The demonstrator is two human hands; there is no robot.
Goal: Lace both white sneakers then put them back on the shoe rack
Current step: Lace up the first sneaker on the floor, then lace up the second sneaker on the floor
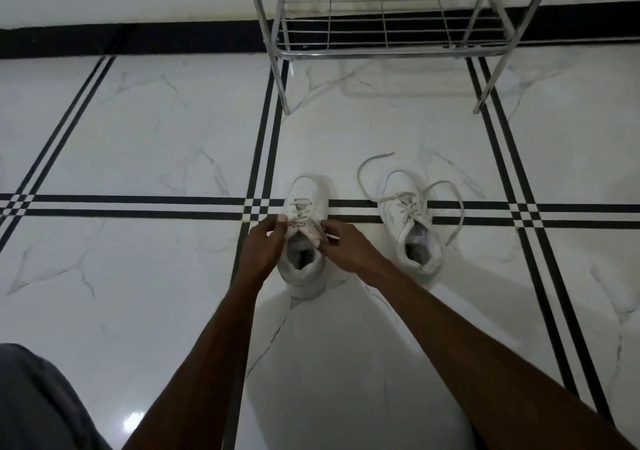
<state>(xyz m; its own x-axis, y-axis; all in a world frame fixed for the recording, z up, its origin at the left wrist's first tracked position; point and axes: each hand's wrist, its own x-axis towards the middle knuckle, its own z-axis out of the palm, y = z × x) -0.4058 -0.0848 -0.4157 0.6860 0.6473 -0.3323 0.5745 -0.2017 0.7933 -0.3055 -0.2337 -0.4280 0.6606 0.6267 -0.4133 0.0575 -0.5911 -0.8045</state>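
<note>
Two white sneakers stand on the tiled floor, toes pointing away from me. The left sneaker point(304, 200) has laces crossed through its eyelets. My left hand point(263, 245) pinches a lace end at its left side. My right hand point(346, 247) pinches the other lace end beside the shoe's tongue. The right sneaker point(410, 221) stands apart to the right, threaded, with its loose lace point(367, 165) trailing in long loops on the floor. The metal shoe rack point(388, 51) stands beyond the shoes; its lower wire shelf holds nothing.
The floor is glossy white marble tile with black stripe lines point(138, 205). A black skirting band point(138, 39) runs along the wall behind the rack. My grey-clad knee point(38, 404) shows at the lower left.
</note>
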